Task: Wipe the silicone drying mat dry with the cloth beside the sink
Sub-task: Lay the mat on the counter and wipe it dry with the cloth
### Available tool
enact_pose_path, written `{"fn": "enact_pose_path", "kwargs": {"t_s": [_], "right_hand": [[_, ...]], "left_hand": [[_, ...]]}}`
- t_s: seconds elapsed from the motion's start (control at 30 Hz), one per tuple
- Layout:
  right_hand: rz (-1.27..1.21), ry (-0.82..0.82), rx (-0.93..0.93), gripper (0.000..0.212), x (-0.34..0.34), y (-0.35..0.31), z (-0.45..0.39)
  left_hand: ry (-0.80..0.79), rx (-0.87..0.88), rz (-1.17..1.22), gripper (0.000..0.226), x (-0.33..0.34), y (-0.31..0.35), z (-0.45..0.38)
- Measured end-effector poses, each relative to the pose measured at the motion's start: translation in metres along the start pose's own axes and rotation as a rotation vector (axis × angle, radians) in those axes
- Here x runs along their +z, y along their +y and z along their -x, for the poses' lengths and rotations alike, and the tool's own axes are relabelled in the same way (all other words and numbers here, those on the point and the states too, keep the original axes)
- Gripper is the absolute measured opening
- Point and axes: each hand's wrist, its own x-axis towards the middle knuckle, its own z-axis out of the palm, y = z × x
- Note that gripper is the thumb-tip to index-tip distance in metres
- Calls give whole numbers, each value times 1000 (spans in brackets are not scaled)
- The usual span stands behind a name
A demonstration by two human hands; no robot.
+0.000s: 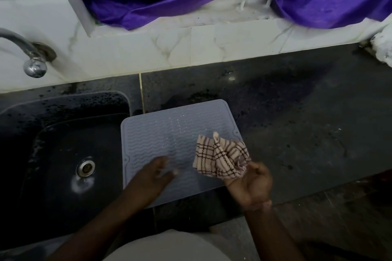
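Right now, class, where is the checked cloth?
In the head view the checked cloth is held in the right hand, over the right edge of the grey drying mat, right of the sink.

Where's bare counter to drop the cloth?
Dark counter right of the grey ribbed silicone mat, up to the white tiled wall, is bare. Mat's near edge is crowded: left hand, right hand holding the checked cloth.

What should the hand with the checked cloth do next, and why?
Probably lower the cloth flat onto the grey mat and start wiping. The right hand holds the cloth bunched up at the mat's right edge, apparently not pressed down, and small drops show on the ridges. The left hand is at the mat's near left part, seemingly steadying it.
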Motion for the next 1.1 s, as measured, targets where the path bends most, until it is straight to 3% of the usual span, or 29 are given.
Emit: {"fn": "enact_pose_path", "kwargs": {"t_s": [0.1, 0.17, 0.23, 0.33, 0.43, 0.6, 0.7, 0.8, 0.93, 1.07, 1.1], "right_hand": [[-4, -102, 33, 52, 9, 17, 7], [128, -90, 43, 54, 17, 29, 3], [234, -4, 13, 56, 20, 38, -1], [335, 59, -15, 68, 18, 37, -2], [399, 50, 112, 72, 8, 33, 1], [523, -42, 193, 82, 2, 39, 10], [630, -67, 91, 71, -4, 50, 10], [605, -58, 12, 53, -9, 56, 8], [637, 82, -2, 44, -6, 51, -1], [768, 375, -195, 24, -4, 14, -18], [773, 440, -251, 19, -5, 1, -22]], "left_hand": [[-393, -210, 616, 52, 13, 55, -3], [-420, -242, 856, 49, 28, 66, -17], [-322, -289, 884, 46, 37, 71, -23], [-188, -250, 724, 34, 45, 65, -23], [-89, -87, 468, 18, 38, 66, -21], [-17, 47, 255, 22, 37, 73, -22], [-76, 95, 135, 23, 54, 68, -18], [-36, 73, 201, 27, 62, 69, -20], [51, 24, 103, 27, 67, 62, -30], [137, 143, -127, 9, 49, 32, -40], [157, 157, -218, 15, 40, 22, -42]]}}
